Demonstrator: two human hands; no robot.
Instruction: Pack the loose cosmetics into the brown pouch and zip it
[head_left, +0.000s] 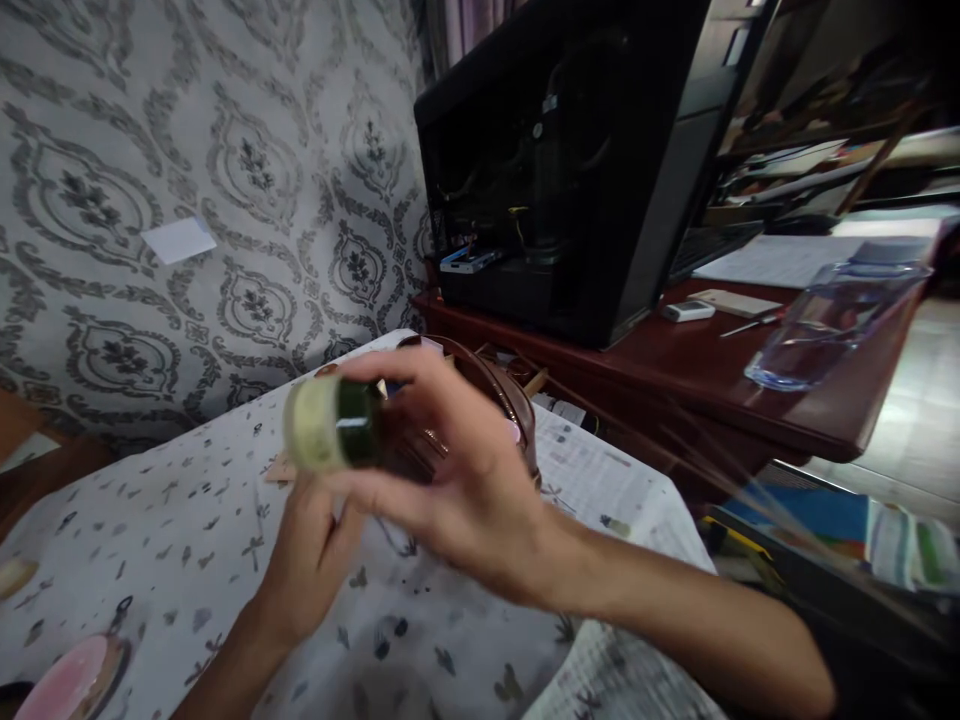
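**Gloss on wood and jar, matt on cloth and paper**

The small jar (334,425) has a dark green body with a hard, glossy shine, either glass or plastic. Its pale cap looks duller. The tablecloth (187,500) is matt and smooth, printed with small grey motifs. The newspaper (592,480) lying on it is thin, matt paper. The brown rounded object (495,390) beside them is glossy. The bench (705,375) is dark red wood, polished enough to catch the light. Near its right edge the bottle (832,320) is clear and smooth. The black case (600,200) at the far edge has a smooth, faintly shiny face. The wallpaper (225,150) looks matt.
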